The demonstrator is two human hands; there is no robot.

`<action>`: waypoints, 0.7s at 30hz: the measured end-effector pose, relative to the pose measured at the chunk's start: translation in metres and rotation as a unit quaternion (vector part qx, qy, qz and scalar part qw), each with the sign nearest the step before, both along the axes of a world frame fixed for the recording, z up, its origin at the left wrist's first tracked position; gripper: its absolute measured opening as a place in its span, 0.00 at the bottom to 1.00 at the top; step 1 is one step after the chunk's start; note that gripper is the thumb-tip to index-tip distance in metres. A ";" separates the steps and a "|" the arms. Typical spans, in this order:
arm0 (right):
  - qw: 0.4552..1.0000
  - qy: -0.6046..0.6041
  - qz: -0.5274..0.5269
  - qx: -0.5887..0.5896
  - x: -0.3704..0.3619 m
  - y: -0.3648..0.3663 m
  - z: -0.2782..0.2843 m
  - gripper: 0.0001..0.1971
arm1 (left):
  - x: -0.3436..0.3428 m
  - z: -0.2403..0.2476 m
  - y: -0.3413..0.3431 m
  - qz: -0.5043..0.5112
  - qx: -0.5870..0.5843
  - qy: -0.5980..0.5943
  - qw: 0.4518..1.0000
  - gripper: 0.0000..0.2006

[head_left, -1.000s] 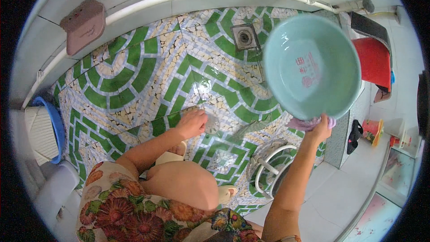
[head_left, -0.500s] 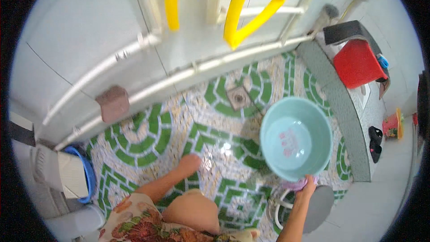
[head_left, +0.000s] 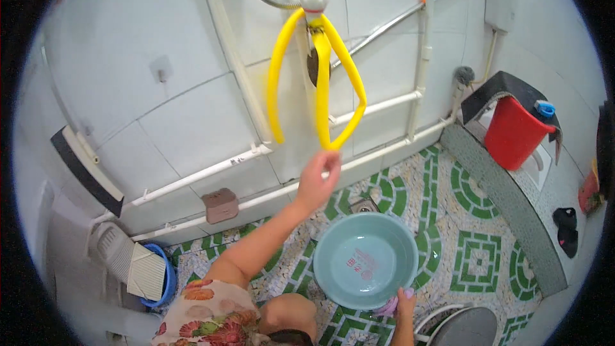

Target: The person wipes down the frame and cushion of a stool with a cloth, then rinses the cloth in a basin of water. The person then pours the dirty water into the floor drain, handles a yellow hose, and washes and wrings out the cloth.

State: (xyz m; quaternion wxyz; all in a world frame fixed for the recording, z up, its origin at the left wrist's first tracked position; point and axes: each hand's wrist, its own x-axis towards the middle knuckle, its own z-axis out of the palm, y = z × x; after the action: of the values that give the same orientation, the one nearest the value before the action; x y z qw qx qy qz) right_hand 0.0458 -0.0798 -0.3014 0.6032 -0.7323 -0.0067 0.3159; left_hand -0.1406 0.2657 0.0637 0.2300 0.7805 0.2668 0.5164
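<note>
My left hand [head_left: 316, 182] is raised in front of the wall, just below the lowest bend of a yellow hose [head_left: 322, 90]. Its fingers are half bent and a gap shows beside the thumb; whether they touch the hose is unclear. The hose hangs in a loop from a white and metal tap [head_left: 314, 3]. My right hand [head_left: 405, 301] is closed on a purple cloth [head_left: 386, 308] at the near rim of a light blue plastic basin [head_left: 327, 282]. A little water glints in the basin, which stands on the patterned floor.
A grey-topped stool [head_left: 464, 330] stands near my right arm. At the right, a red bucket [head_left: 512, 134] and black slippers [head_left: 566, 232] sit on a raised ledge [head_left: 525, 218]. A blue tub [head_left: 168, 282] with a washboard stands left. White pipes [head_left: 288, 192] line the wall.
My left hand has risen from low over the floor to the hose. The basin has slid left, near the floor drain, with my right hand at its rim. The view has tilted up.
</note>
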 end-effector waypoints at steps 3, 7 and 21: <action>0.916 -0.220 0.206 -0.263 -0.013 0.023 0.089 0.19 | -0.020 0.080 0.030 0.146 0.167 -0.049 0.974 0.15; 0.868 -0.348 0.213 -0.284 -0.003 0.037 0.141 0.19 | -0.053 0.136 0.088 0.354 0.328 -0.105 0.870 0.17; 0.930 -0.194 0.309 -0.043 -0.002 0.094 0.060 0.22 | -0.033 0.337 0.069 0.196 0.314 0.062 0.927 0.13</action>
State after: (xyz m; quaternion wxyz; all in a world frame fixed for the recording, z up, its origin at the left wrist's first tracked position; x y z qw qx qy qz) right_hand 0.0435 0.0147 -0.2412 0.4302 -0.7663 -0.3364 0.3386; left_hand -0.1733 0.3351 0.4011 -0.1491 0.7756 0.2524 0.5591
